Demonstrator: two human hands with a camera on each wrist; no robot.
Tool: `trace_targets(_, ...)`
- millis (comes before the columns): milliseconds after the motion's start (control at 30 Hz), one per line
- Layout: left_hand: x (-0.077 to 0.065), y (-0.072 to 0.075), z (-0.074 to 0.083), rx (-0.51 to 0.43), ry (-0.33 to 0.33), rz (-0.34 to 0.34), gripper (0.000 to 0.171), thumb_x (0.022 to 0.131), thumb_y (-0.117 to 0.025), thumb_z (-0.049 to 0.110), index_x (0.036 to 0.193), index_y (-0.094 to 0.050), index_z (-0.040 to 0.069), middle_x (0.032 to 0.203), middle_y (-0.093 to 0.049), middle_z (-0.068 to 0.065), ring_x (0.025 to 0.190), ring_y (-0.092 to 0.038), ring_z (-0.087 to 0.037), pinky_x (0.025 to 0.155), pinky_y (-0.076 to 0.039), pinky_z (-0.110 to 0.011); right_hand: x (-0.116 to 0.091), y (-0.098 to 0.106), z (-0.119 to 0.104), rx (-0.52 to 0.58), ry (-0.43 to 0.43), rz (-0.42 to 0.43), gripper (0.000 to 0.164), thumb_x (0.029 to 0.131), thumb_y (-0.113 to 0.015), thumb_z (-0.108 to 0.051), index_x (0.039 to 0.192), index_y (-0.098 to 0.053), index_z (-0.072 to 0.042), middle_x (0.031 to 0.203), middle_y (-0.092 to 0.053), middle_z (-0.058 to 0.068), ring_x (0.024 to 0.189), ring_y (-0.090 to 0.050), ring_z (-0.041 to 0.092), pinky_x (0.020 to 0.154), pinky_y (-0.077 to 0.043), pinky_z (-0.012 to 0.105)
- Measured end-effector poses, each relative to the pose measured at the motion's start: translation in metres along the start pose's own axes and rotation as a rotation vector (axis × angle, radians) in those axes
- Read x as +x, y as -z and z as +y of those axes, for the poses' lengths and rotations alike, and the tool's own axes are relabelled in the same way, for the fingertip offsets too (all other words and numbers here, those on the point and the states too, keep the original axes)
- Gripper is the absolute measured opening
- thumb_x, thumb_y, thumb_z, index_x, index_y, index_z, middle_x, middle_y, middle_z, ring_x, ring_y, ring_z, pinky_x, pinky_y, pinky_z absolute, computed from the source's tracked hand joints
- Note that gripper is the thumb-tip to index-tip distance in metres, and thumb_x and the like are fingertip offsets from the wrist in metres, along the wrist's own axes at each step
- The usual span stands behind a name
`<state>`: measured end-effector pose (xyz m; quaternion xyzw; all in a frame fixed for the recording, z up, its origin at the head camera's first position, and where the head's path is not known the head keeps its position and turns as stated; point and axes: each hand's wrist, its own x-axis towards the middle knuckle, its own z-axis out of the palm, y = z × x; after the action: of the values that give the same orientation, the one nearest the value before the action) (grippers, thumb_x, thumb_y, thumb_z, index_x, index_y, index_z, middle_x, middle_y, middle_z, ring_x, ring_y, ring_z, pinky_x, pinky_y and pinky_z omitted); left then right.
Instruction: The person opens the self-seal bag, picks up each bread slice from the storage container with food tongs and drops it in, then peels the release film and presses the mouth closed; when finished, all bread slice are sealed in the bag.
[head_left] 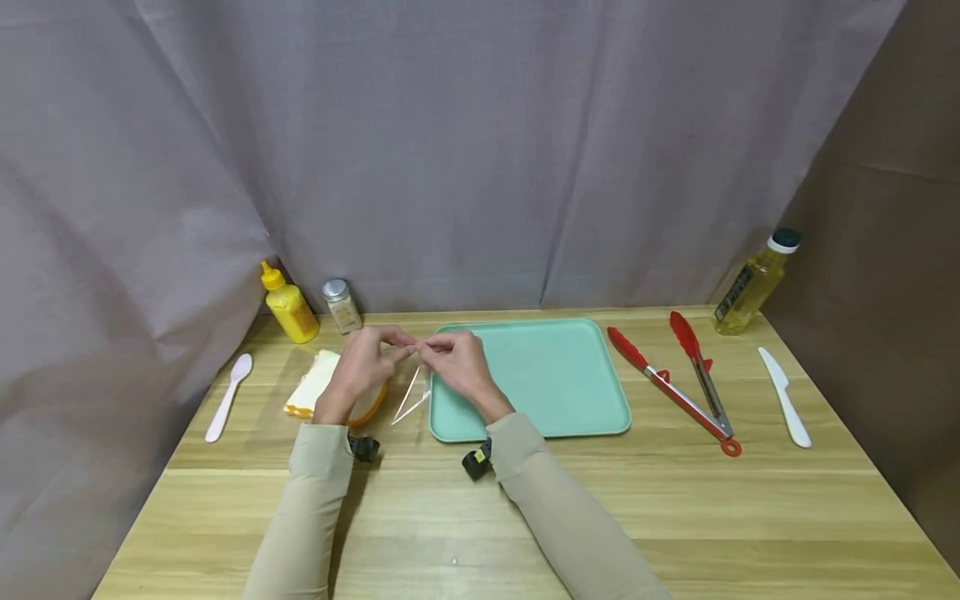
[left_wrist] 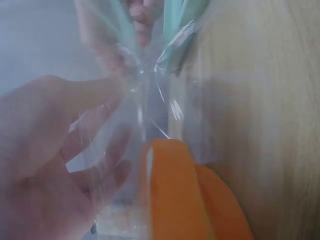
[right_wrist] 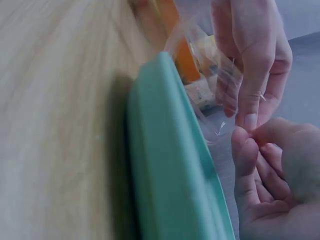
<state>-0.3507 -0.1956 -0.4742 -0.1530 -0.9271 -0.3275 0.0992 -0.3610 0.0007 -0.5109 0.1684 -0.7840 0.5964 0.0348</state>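
Note:
My left hand (head_left: 362,364) and right hand (head_left: 463,367) meet fingertip to fingertip, just left of the green tray's near-left area. Both pinch the edge of a clear plastic bag (head_left: 412,402), whose film hangs below the fingers. White slices with orange edges, which look like bread (head_left: 318,379), lie at the bag's left, partly behind my left hand. The left wrist view shows the orange edge (left_wrist: 175,195) close up, with crinkled film above it. From the right wrist, the right thumb and forefinger (right_wrist: 245,155) press together against the left fingertips.
The green tray (head_left: 547,383) lies to the right. A yellow squeeze bottle (head_left: 291,310), a shaker jar (head_left: 343,310) and a spoon (head_left: 228,398) are at the left. Red-tipped tongs (head_left: 686,400), a white knife (head_left: 784,398) and an oil bottle (head_left: 750,287) are at the right.

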Motion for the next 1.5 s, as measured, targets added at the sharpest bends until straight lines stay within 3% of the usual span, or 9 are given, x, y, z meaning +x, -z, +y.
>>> trace_targets(300,0.002,-0.004,0.0,-0.01,-0.021,-0.003,0.008,0.1,-0.08,0.023,0.102,-0.084,0.016,0.101,-0.085,-0.001,0.104,-0.079,-0.025,0.095,-0.062,-0.05,0.0,0.002,0.0,0.045,-0.036,-0.022,0.014,0.1,-0.075,-0.009,0.108,-0.083,-0.001,0.09,-0.083,0.016,0.078,-0.08,0.03,0.064,-0.064,0.025)
trace_targets(533,0.001,-0.003,-0.001,-0.005,-0.029,0.009,0.012,0.099,-0.082,0.023,0.102,-0.084,0.012,0.101,-0.085,-0.005,0.102,-0.079,-0.028,0.097,-0.063,-0.053,0.001,0.003,0.002,0.023,-0.021,-0.042,0.024,0.103,-0.078,-0.028,0.106,-0.085,-0.006,0.088,-0.083,0.014,0.079,-0.08,0.033,0.059,-0.055,0.019)
trace_targets(700,0.001,-0.003,0.001,-0.019,-0.018,-0.013,0.009,0.1,-0.081,0.024,0.101,-0.084,0.016,0.1,-0.085,-0.002,0.095,-0.078,-0.025,0.096,-0.062,-0.052,0.002,0.005,0.003,0.031,-0.012,-0.042,0.014,0.102,-0.075,-0.015,0.104,-0.085,-0.004,0.085,-0.082,0.015,0.074,-0.079,0.034,0.054,-0.053,0.018)
trace_targets(933,0.0,-0.003,0.002,-0.012,-0.011,-0.035,0.007,0.101,-0.079,0.021,0.102,-0.083,0.014,0.102,-0.084,-0.004,0.103,-0.077,-0.027,0.097,-0.061,-0.052,0.002,0.006,0.005,-0.068,0.024,-0.026,0.009,0.097,-0.077,-0.01,0.1,-0.086,-0.007,0.086,-0.083,0.008,0.066,-0.074,0.014,0.057,-0.056,0.021)
trace_targets(1167,-0.002,-0.001,0.004,-0.027,0.029,-0.033,0.008,0.102,-0.078,0.022,0.104,-0.082,0.016,0.105,-0.084,-0.004,0.106,-0.076,-0.028,0.099,-0.06,-0.049,0.001,0.008,0.005,-0.016,0.006,-0.052,0.011,0.095,-0.082,-0.012,0.104,-0.085,-0.006,0.093,-0.083,0.01,0.073,-0.07,0.007,0.065,-0.061,0.022)
trace_targets(1500,0.0,0.003,0.002,-0.032,0.035,0.018,0.01,0.103,-0.076,0.019,0.108,-0.081,0.013,0.102,-0.083,-0.007,0.104,-0.077,-0.031,0.1,-0.058,-0.052,0.003,0.012,0.005,0.079,-0.055,-0.074,0.023,0.105,-0.063,-0.013,0.117,-0.083,-0.011,0.098,-0.08,0.018,0.08,-0.07,0.021,0.065,-0.051,0.02)
